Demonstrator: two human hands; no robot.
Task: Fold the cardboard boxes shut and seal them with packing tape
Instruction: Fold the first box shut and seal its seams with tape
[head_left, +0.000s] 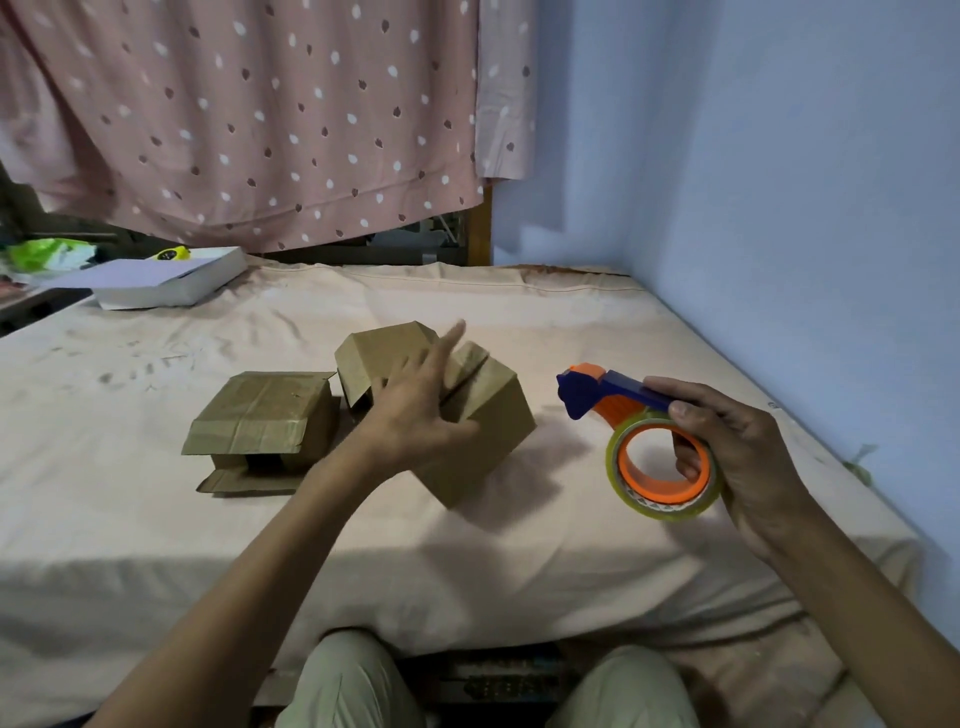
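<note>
On the bed (519, 322) the left hand (421, 415) rests on a tilted cardboard box (467, 415), fingers straight and blurred — its top flaps seem nearly closed. Just left sits a taped box (260, 415). The right hand (737, 457) grips a tape dispenser (649, 441) — orange and blue — above the sheet.

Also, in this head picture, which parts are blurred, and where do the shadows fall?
Head view: the left hand is motion-blurred at its fingertips over the tilted cardboard box; the right hand and tape dispenser are sharp. A soft shadow lies under and to the right of that box, and a broad one crosses the near bed sheet. Wide-angle bending shows at the edges.
</note>
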